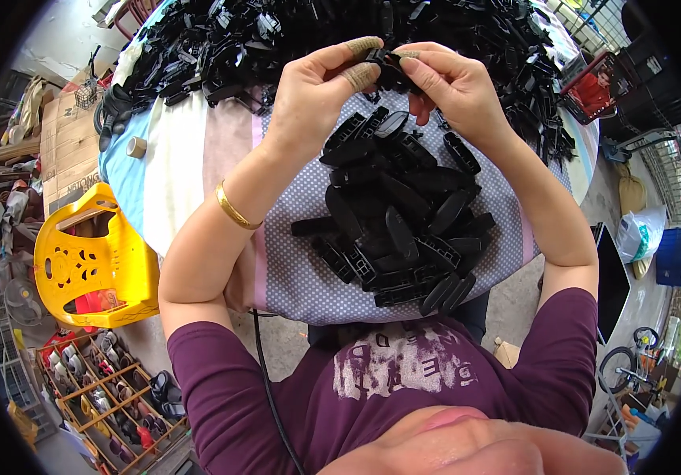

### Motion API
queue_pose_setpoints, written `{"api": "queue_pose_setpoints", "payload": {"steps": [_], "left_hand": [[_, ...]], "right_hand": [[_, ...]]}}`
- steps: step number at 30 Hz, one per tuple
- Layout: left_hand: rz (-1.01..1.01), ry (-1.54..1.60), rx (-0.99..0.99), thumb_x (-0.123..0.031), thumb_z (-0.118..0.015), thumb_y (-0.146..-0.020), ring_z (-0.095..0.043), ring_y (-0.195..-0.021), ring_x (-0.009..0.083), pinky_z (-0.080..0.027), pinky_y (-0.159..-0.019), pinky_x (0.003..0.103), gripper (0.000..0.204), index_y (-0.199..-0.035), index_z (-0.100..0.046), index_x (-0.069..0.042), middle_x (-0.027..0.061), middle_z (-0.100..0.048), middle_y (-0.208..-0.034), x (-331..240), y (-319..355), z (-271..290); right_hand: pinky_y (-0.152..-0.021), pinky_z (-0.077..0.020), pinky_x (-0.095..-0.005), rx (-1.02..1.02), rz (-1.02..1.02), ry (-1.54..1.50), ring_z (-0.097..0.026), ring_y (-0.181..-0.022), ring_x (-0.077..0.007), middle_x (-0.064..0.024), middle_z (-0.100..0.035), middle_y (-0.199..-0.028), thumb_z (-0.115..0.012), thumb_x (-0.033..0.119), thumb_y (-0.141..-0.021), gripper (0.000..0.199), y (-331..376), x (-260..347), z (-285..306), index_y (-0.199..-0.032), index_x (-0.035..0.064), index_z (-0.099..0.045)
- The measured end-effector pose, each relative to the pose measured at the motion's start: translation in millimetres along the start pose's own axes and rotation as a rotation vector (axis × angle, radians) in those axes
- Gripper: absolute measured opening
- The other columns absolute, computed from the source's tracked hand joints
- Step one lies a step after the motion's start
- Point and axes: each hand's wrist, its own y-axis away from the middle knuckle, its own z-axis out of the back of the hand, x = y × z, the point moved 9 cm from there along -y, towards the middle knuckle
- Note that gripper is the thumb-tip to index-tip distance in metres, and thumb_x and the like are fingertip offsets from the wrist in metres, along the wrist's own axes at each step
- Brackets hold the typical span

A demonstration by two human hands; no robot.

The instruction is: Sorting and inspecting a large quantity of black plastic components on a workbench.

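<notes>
Cluttered room: yellow chair [123, 261] beside a cloth-covered table [174, 150] | tape roll [136, 146] near its left edge | left hand [309, 95], thumb and forefinger taped, pinches a black part [375, 57] above the table | black pieces [404, 206] piled below on dotted cloth [289, 269] | right hand [459, 95], thumb and forefinger close together beside the part; cannot tell what they grip | blue crate [675, 257], far right

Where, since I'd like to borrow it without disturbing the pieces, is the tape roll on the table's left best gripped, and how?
Probably by its round outer wall, pinched across opposite sides, coming from above and the near left. The tape roll is a short ring near the table's left edge, and the pile of black pieces lies beyond it and to the right.
</notes>
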Motion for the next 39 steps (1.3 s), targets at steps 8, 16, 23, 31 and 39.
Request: {"api": "queue_pose_setpoints", "payload": {"steps": [8,16,23,31,39], "left_hand": [[-0.006,0.128,-0.004,-0.002,-0.059,-0.085,-0.060,-0.096,0.0176,-0.049,-0.087,0.029,0.030,-0.115,-0.057,0.001,0.0122,-0.063,-0.105,1,0,-5],[-0.157,-0.013,0.188,-0.005,-0.062,-0.083,-0.061,-0.097,0.0190,-0.048,-0.088,0.029,0.029,-0.112,-0.061,0.000,0.0141,-0.065,-0.102,-25,1,-11],[-0.136,-0.086,0.220,-0.003,-0.062,-0.083,-0.062,-0.093,0.0160,-0.050,-0.084,0.026,0.027,-0.110,-0.062,-0.001,0.0112,-0.066,-0.099,-28,-1,-8],[-0.339,-0.784,0.541,-0.009,-0.079,-0.059,-0.059,-0.073,0.0129,-0.047,-0.065,0.027,0.038,-0.095,-0.067,-0.005,0.0043,-0.066,-0.092,-61,39,-67],[-0.421,-1.012,0.041,-0.014,-0.073,-0.069,-0.061,-0.072,0.0248,-0.050,-0.066,0.032,0.023,-0.090,-0.068,-0.005,0.0105,-0.063,-0.078,-40,-13,10]], "right_hand": [[-0.054,-0.0488,-0.0190,-0.155,0.128,0.202,-0.062,-0.064,-0.0091,-0.0083,-0.062,-0.088,-0.063,0.016,-0.086,0.024,6,12,-1,-0.099,-0.0035,-0.061],[-0.063,-0.0483,-0.0200,0.166,-0.071,0.142,-0.058,-0.070,-0.0064,-0.0020,-0.062,-0.078,-0.064,0.018,-0.085,0.026,9,0,-17,-0.102,-0.0014,-0.061],[-0.060,-0.0488,-0.0209,0.194,0.007,0.392,-0.057,-0.064,-0.0069,-0.0046,-0.063,-0.075,-0.066,0.014,-0.083,0.027,6,6,-20,-0.103,-0.0037,-0.061],[-0.071,-0.0515,-0.0332,0.074,0.452,0.975,-0.059,-0.084,-0.0213,-0.0036,-0.066,-0.089,-0.063,0.017,-0.074,0.026,-11,3,-20,-0.099,0.0111,-0.067],[-0.067,-0.0513,-0.0369,0.115,0.248,0.925,-0.063,-0.073,-0.0282,-0.0111,-0.064,-0.077,-0.057,0.010,-0.075,0.024,-18,-18,-33,-0.098,0.0071,-0.060]]}}
